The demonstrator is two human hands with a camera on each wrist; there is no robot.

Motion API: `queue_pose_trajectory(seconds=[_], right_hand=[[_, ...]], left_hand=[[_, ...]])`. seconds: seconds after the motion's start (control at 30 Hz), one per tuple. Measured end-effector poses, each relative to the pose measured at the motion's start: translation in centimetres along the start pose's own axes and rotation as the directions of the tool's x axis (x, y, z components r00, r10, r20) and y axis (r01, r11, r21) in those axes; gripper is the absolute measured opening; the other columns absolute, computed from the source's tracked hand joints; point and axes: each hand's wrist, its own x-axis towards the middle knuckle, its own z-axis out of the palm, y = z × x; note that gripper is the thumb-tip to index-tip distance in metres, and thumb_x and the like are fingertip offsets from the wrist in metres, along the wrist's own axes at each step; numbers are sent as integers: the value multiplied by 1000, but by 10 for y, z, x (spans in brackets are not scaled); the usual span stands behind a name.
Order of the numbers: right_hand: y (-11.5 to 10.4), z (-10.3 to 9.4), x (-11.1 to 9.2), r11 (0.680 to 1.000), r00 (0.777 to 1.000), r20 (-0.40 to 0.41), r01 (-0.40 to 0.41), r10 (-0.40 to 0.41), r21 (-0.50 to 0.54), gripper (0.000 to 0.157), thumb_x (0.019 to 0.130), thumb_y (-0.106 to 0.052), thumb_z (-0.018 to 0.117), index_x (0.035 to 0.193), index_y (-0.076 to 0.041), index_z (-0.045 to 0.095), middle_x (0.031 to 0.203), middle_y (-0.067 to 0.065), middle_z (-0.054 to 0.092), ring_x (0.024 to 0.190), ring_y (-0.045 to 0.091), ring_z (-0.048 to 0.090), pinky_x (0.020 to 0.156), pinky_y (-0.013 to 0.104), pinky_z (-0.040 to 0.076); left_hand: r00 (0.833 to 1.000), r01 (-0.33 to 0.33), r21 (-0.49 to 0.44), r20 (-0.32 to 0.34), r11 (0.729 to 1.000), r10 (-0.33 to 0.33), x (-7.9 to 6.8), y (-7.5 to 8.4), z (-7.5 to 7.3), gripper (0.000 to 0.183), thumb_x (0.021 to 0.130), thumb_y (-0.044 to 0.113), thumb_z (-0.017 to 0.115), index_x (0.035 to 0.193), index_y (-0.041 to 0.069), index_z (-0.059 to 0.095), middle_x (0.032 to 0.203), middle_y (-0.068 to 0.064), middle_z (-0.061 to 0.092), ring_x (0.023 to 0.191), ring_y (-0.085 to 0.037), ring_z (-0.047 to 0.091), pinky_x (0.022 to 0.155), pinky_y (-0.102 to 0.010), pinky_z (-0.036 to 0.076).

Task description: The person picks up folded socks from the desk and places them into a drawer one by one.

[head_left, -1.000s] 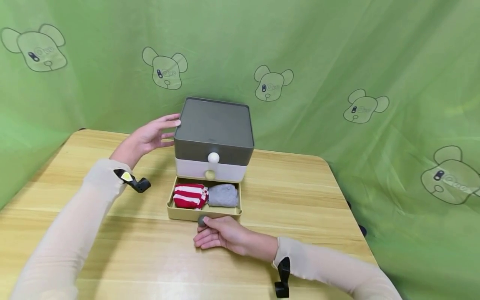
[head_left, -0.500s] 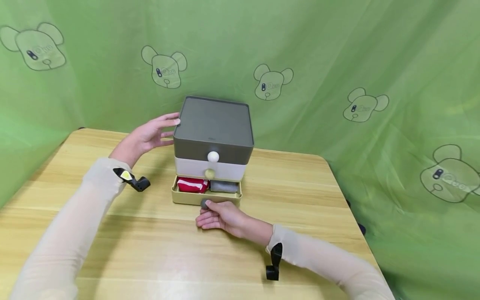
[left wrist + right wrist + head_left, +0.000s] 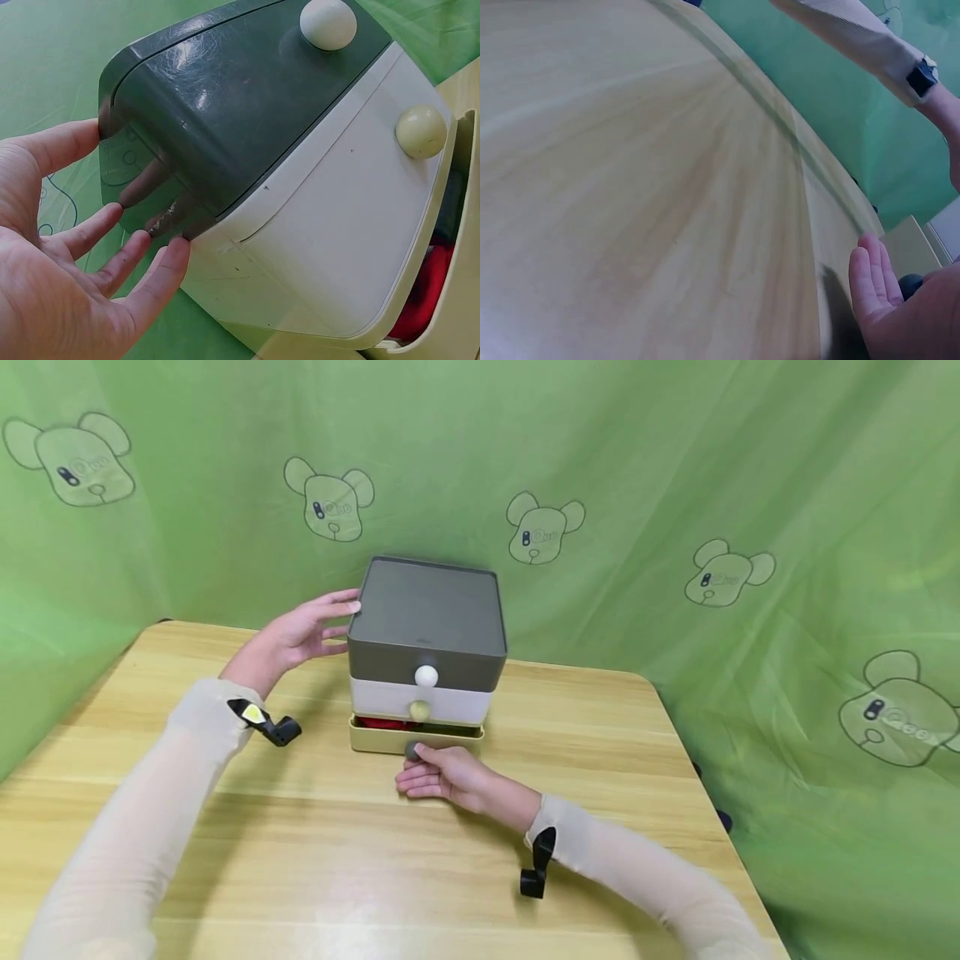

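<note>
A small stacked drawer box (image 3: 427, 610) stands at the back of the table, with a dark grey top tier, a white middle tier and a beige bottom drawer (image 3: 375, 741). That drawer sticks out slightly, and a strip of red cloth (image 3: 426, 296) shows in its gap. My right hand (image 3: 459, 777) pinches the drawer's grey knob (image 3: 412, 751) between thumb and index finger, the other fingers extended below it. At the box's left side, my left hand (image 3: 300, 631) touches the dark tier with spread, nearly straight fingertips (image 3: 177, 251).
The wooden table (image 3: 337, 860) reaches toward me in front of the box. A green curtain (image 3: 637, 460) with printed bear heads hangs close behind. White (image 3: 426, 676) and pale yellow (image 3: 419, 711) knobs jut from the upper drawers.
My right hand has pushed the beige drawer inward, away from me. The red-striped and grey rolled cloths inside have mostly gone out of sight. My left hand stays against the box.
</note>
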Motion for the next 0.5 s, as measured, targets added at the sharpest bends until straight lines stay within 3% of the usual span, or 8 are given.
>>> queue_pose_trajectory(seconds=[0.5], right_hand=[[-9,-7,16,1000,1000,0,10,-10,11,40,111,-21,43,124,15,54,82,8,75,78,16,75,82,30,64]], left_hand=[[1000,-2,9,0,1000,2,0,0,0,75,104,28,57,165,20,15,172,-9,11,157,-38,13,130,-55,15]])
